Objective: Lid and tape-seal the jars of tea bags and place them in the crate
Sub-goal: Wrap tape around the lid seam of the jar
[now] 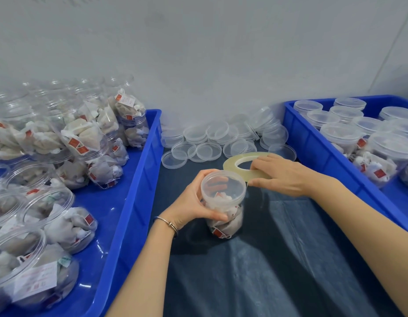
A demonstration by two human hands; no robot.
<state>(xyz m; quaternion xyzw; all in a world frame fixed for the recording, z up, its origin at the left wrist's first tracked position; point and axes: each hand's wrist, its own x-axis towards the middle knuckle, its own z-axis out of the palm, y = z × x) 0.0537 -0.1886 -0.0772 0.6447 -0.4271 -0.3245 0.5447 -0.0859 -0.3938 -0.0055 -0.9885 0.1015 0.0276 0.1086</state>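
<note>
The left hand [194,202] covers the near-left wall of the lidded jar [223,202], and the right hand [283,175] hides the near rim of the tape roll [246,164]. Left of that grip, the blue tray [134,202] runs off the picture's edge (its far jars blur); right of it, the blue crate [313,136] is cut off too.

surface: a dark blue-grey sheet [278,259] is covering the bench, lying wrinkled.
left: a blue crate [129,202] is sitting on it.
right: a second blue crate [313,147] is sitting on it.
back: loose clear lids [207,151] are lying between the crates.
middle: a lidded jar [224,202] is standing on the sheet.
</note>
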